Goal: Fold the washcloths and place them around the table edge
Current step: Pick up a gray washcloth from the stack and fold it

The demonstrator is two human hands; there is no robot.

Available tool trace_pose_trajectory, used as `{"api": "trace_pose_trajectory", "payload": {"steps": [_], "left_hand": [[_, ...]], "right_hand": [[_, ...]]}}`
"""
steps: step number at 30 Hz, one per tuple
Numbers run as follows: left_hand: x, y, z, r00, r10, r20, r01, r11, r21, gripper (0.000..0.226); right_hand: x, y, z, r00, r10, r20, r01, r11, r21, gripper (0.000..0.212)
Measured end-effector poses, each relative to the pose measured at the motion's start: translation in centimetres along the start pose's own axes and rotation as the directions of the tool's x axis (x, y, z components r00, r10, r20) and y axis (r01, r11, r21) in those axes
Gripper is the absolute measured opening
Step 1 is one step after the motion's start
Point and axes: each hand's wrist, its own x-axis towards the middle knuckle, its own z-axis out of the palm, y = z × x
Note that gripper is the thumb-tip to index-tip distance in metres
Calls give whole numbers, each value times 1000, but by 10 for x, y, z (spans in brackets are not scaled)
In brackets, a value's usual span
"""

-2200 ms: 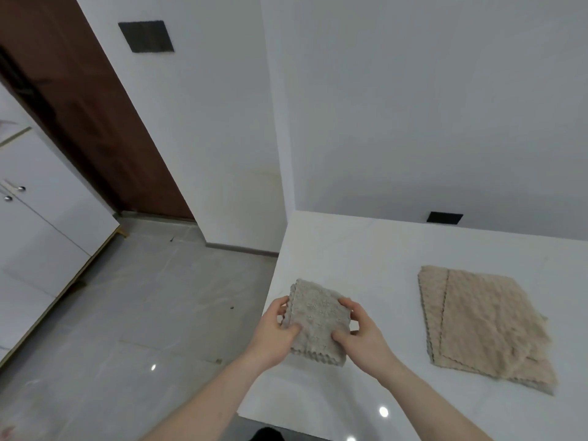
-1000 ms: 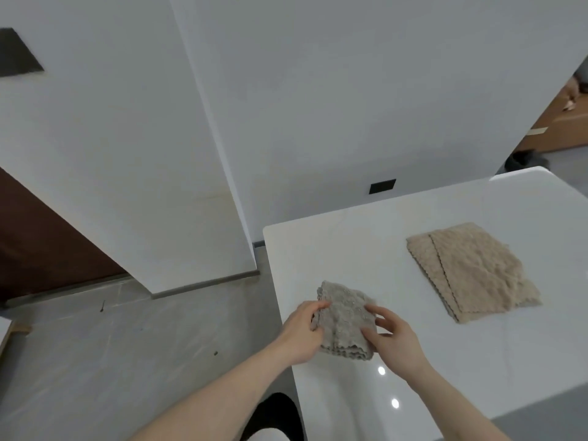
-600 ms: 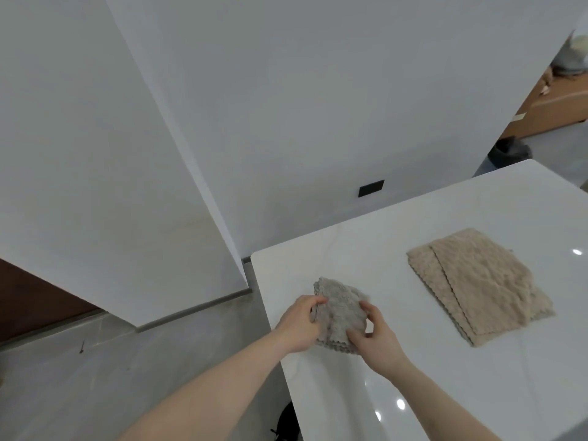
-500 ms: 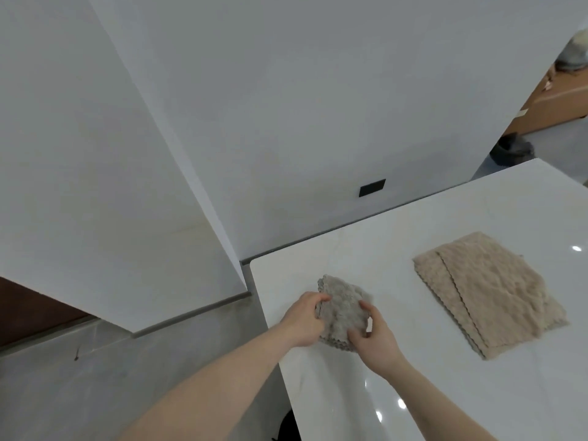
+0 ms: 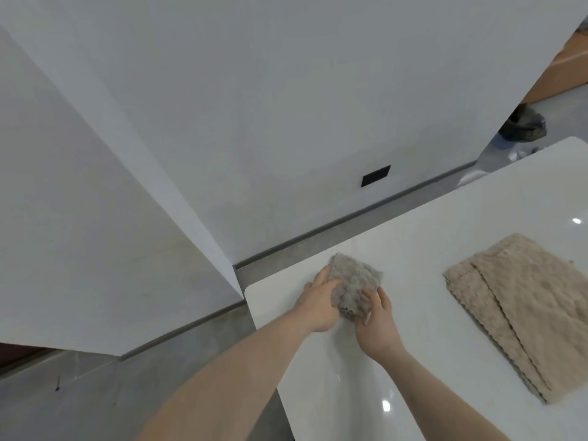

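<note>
I see two bare forearms entering from six o'clock, no sleeves, watch, rings or gloves on either. My left hand (image 5: 318, 300) and right hand (image 5: 377, 326) are uncovered too, with short nails on the fingers (image 5: 366, 296) that show.
</note>
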Motion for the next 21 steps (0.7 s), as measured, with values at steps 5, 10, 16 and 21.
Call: {"api": "trace_pose_trajectory", "payload": {"steps": [5, 10, 16, 21], "left_hand": [[5, -20, 15, 987, 40, 154, -68, 981, 180, 71], [-6, -24, 16, 981, 40, 192, -91, 960, 264, 75], [-44, -20, 33, 974, 6, 225, -60, 971, 233, 73], [-93, -1, 59, 992, -25, 120, 21, 999, 34, 68]], "right_hand": [[-1, 14, 16, 986, 73, 153, -44, 982, -184, 70], [-2, 13, 1, 970, 111, 215, -46, 958, -284, 72], [-31, 22, -21, 950, 104, 293, 6, 936, -352, 74], [-81, 39, -41, 939, 62, 337, 77, 920, -385, 69]]}}
